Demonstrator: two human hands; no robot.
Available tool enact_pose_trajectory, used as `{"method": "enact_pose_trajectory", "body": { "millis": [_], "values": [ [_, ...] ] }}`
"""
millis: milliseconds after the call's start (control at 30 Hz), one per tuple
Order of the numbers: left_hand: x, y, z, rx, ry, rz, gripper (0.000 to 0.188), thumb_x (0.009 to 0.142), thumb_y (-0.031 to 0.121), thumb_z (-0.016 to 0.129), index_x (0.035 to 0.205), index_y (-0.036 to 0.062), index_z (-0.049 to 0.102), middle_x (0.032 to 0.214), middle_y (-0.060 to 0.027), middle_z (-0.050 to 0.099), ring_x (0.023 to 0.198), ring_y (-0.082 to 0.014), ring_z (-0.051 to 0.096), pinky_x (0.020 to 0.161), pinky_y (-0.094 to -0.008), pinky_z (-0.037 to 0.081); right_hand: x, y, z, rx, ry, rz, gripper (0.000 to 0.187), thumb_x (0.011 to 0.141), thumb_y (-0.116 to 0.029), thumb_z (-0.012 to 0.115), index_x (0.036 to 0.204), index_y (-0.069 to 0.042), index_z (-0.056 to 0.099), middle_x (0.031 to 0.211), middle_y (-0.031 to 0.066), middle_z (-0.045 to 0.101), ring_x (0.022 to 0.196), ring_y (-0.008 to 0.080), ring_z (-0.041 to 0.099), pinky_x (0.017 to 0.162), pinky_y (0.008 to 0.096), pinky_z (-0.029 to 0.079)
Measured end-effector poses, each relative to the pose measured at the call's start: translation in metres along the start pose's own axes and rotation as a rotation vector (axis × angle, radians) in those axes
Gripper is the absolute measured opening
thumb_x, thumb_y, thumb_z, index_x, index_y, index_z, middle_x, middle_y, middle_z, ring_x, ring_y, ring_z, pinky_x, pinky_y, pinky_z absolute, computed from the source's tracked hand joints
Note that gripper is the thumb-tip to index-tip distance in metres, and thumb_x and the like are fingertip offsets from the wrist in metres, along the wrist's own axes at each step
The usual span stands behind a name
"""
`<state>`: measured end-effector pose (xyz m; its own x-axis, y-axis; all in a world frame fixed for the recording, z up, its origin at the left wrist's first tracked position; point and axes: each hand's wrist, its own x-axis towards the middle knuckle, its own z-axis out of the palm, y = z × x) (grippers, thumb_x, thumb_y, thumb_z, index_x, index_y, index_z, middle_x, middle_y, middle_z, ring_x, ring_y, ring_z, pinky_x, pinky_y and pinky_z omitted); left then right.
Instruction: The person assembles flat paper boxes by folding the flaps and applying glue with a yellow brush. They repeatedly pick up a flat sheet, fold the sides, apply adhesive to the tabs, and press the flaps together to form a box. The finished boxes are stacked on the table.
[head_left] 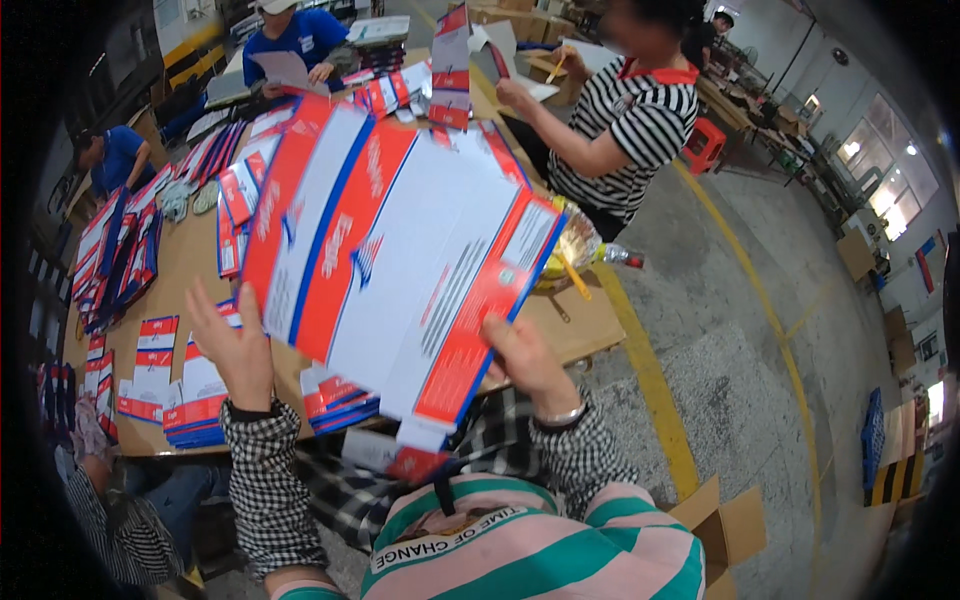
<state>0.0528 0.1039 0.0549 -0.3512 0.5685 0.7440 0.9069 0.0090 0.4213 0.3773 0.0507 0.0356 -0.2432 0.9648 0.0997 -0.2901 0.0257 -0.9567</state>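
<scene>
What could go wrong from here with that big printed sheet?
The printed sheet might slip on its left side, since the left hand is spread open there. Its right edge might knock the yellow-handled tool showing just beside it. Its lower end might nudge the carton stack near the table's front edge.

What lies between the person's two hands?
In the head view, a red, white and blue sheet lies between the left hand and the right hand.
</scene>
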Motion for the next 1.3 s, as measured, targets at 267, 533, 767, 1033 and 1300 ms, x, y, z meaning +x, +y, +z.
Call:
{"method": "enact_pose_trajectory", "body": {
  "millis": [267, 533, 767, 1033, 1300],
  "values": [
    [-0.070, -0.003, -0.050, -0.760, -1.036, -0.685, 0.038, 0.094, 0.033, 0.052, 0.108, -0.0007, 0.060, 0.078, -0.0026, 0.060, 0.056, -0.0057, 0.050, 0.051, -0.0194, 0.039, 0.047, -0.023, -0.003, 0.081, 0.093, -0.181, 0.034, 0.098, -0.035, 0.044, 0.085, -0.006, 0.055, 0.063, 0.0003, 0.052, 0.043, 0.0062, 0.041, 0.039, 0.0202, 0.029],
    [-0.076, 0.009, -0.056, -0.921, -1.378, -0.981, 0.070, 0.093, 0.058, 0.034, 0.125, -0.0031, 0.043, 0.103, -0.0213, 0.060, 0.061, -0.0264, 0.066, 0.054, -0.0292, 0.055, 0.038, -0.001, -0.004, -0.053, 0.024, -0.200, 0.033, 0.098, -0.034, 0.044, 0.116, -0.006, 0.048, 0.085, 0.0059, 0.061, 0.049, 0.0085, 0.047, 0.039, 0.0206, 0.032],
    [-0.116, -0.012, -0.040, -1.494, -1.280, -1.166, 0.060, 0.073, -0.001, 0.046, 0.132, -0.0046, 0.037, 0.127, -0.0178, 0.048, 0.112, -0.0210, 0.054, 0.096, -0.0301, 0.044, 0.033, 0.003, -0.004, -0.053, -0.050, -0.206, 0.030, 0.098, -0.033, 0.047, 0.113, -0.007, 0.051, 0.092, 0.0052, 0.062, 0.056, 0.0092, 0.054, 0.042, 0.0198, 0.035],
    [-0.132, -0.011, -0.038, -1.268, -1.427, -1.197, 0.039, 0.080, 0.007, 0.051, 0.116, -0.0087, 0.053, 0.110, -0.0122, 0.060, 0.104, -0.0205, 0.058, 0.091, -0.0277, 0.047, 0.048, 0.014, 0.020, -0.031, 0.017, -0.129, 0.025, 0.097, -0.030, 0.049, 0.099, -0.007, 0.058, 0.074, -0.0021, 0.058, 0.051, 0.0028, 0.043, 0.043, 0.0186, 0.030],
    [-0.140, -0.020, -0.021, -0.513, -1.363, 0.318, 0.041, 0.081, 0.037, 0.066, 0.111, 0.0103, 0.061, 0.107, -0.0082, 0.062, 0.099, -0.0192, 0.056, 0.087, -0.0339, 0.046, 0.034, 0.021, 0.054, -0.280, -0.371, -0.081, 0.020, 0.091, -0.020, 0.059, 0.088, -0.001, 0.063, 0.074, -0.0021, 0.058, 0.063, 0.0070, 0.047, 0.052, 0.0267, 0.039]
  ]
}}
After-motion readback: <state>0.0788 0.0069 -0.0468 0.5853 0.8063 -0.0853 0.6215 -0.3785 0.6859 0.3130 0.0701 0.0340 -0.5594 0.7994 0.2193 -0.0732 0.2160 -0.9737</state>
